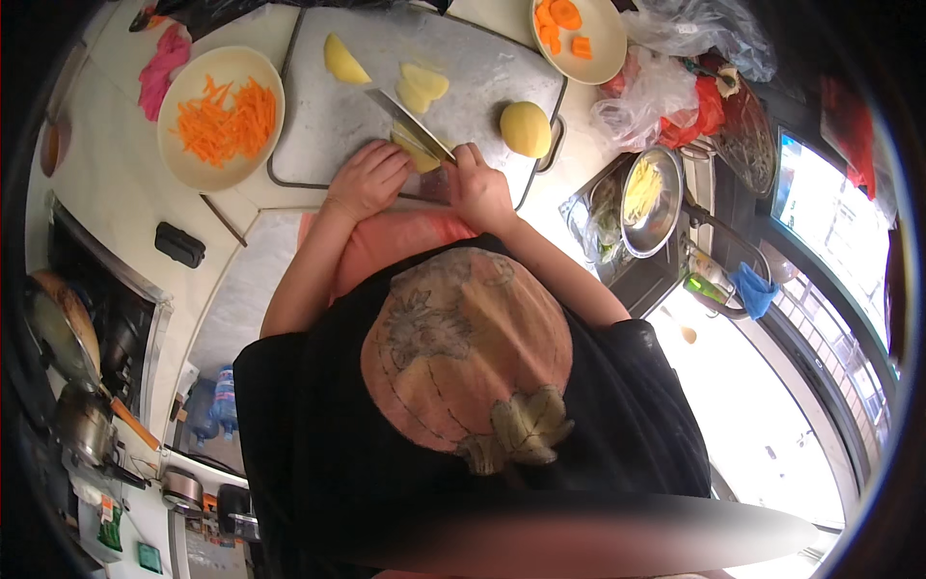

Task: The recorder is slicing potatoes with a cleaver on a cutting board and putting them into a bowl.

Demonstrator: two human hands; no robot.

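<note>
My right hand (481, 189) is closed around the handle of a kitchen knife (406, 119), whose blade points up and left over a metal cutting board (318, 130). My left hand (369, 177) presses its fingertips on a peeled potato piece (421, 158) beside the blade. Thin potato slices (421, 87) lie just beyond the knife. A potato wedge (345, 59) rests at the board's upper left, and a larger peeled potato (525, 129) is at its right. Left of the board, a cream bowl (168, 123) holds shredded carrot (228, 123).
A second cream bowl (613, 51) with carrot pieces overlaps the board's upper right corner. Plastic bags (615, 116) lie beside it. A steel bowl (678, 206) of pale yellow strips sits at the sink, right. A black case (179, 244) lies on the counter, left.
</note>
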